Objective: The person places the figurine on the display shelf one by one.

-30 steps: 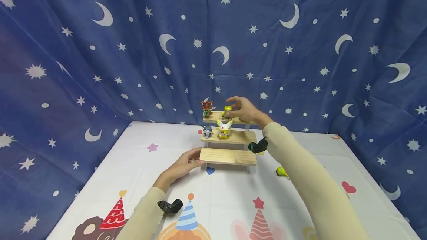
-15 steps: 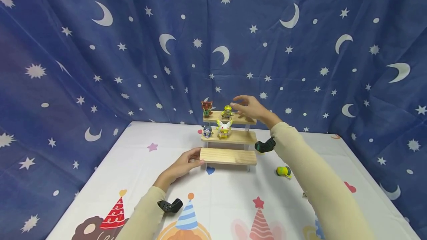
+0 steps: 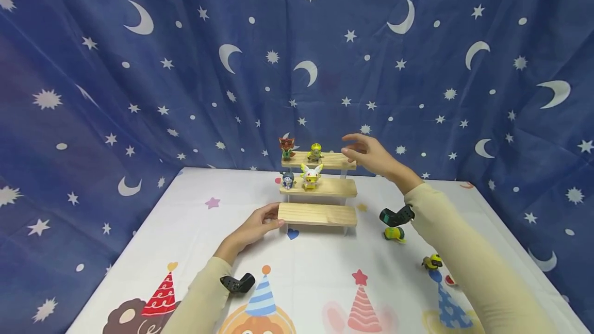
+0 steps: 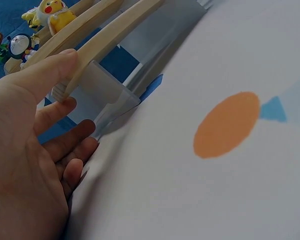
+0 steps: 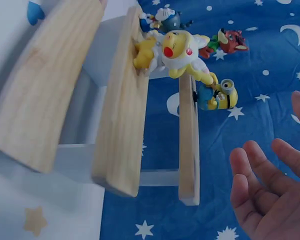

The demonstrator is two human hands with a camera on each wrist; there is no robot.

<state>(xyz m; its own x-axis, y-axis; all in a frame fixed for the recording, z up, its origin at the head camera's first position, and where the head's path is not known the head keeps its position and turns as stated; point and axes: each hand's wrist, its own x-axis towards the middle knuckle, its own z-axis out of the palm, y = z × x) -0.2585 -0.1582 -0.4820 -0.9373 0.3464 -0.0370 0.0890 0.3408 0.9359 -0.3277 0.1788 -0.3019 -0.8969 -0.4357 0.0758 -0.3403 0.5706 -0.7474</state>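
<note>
A three-tier wooden display stand (image 3: pixel 320 214) stands on the table. My left hand (image 3: pixel 252 228) grips the left end of its lowest shelf, thumb on the edge and index finger below in the left wrist view. On the top shelf are a fox figurine (image 3: pixel 286 149) and a Minion figurine (image 3: pixel 315 152). The middle shelf bears a dark blue figurine (image 3: pixel 288 180) and a Pikachu figurine (image 3: pixel 311 176) in a white costume. My right hand (image 3: pixel 371 155) hovers beside the top shelf's right end, fingers loosely bent around nothing; the right wrist view shows its palm (image 5: pixel 275 210) bare.
On the table right of the stand lies a yellow-green figurine (image 3: pixel 394 234). Nearer, beside my right sleeve (image 3: pixel 478 256), are a small yellow figurine (image 3: pixel 432 262) and a small red thing (image 3: pixel 449 280). A blue star-patterned curtain (image 3: pixel 260 92) hangs right behind the stand.
My right hand has let go of the Minion figurine, which stands on the top shelf, and has moved away to the right. The left hand keeps its grip on the stand.
</note>
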